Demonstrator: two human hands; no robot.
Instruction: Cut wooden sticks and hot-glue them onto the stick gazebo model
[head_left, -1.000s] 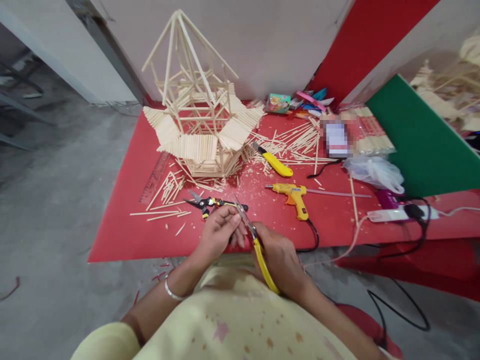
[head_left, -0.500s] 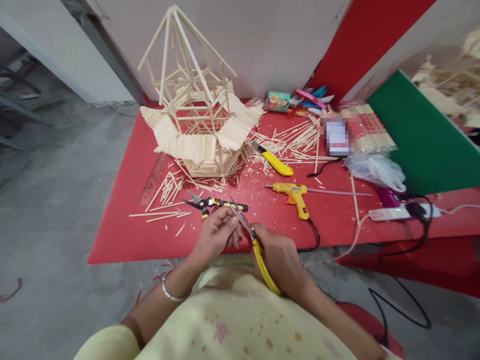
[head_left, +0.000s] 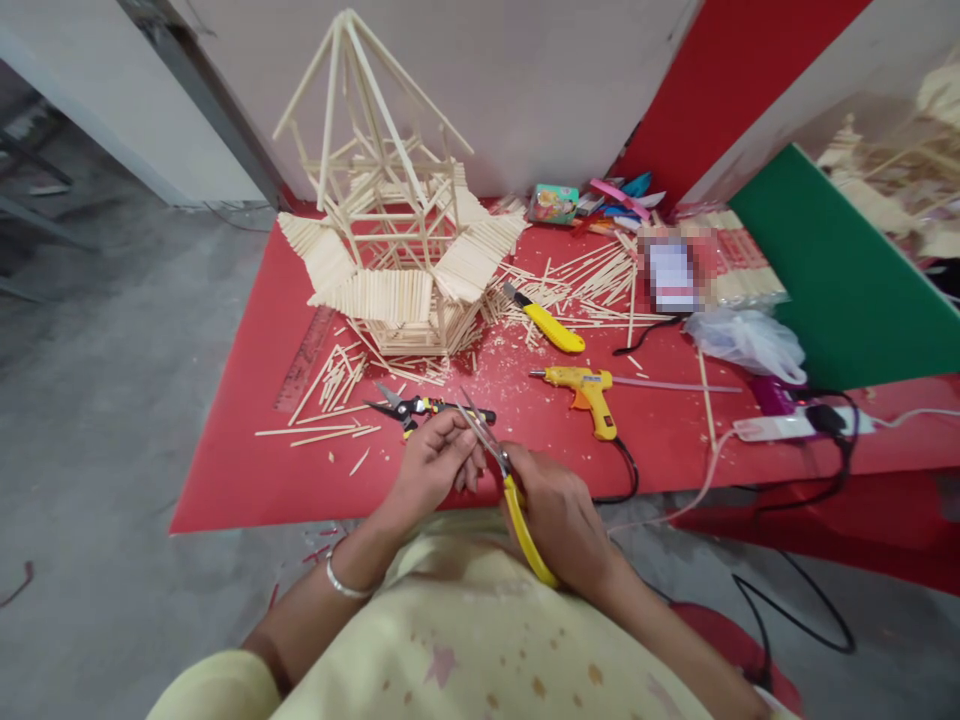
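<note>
My right hand (head_left: 559, 505) is wrapped round a pair of yellow-handled scissors (head_left: 529, 535). Their blades are a little apart and point up and left, towards the fingertips of my left hand (head_left: 442, 455). The left fingers are pinched together beside the blades; anything between them is too small or hidden to make out. Just beyond the left hand lie black-and-yellow snips (head_left: 401, 405), partly covered by it. Behind them stands a lantern-like frame of thin wooden sticks (head_left: 394, 290), with slatted panels round its middle and a pointed top.
On the red table (head_left: 225, 480) lie a yellow glue gun (head_left: 589, 390), a yellow utility knife (head_left: 551, 325), a clear ruler (head_left: 304, 360) and loose sticks (head_left: 600, 275). At right are a plastic bag (head_left: 750, 345), a power strip (head_left: 780, 427) with cords and a green board (head_left: 847, 280).
The scissor blades have spread slightly further apart. Both hands stay in almost the same place, and the view has shifted very slightly.
</note>
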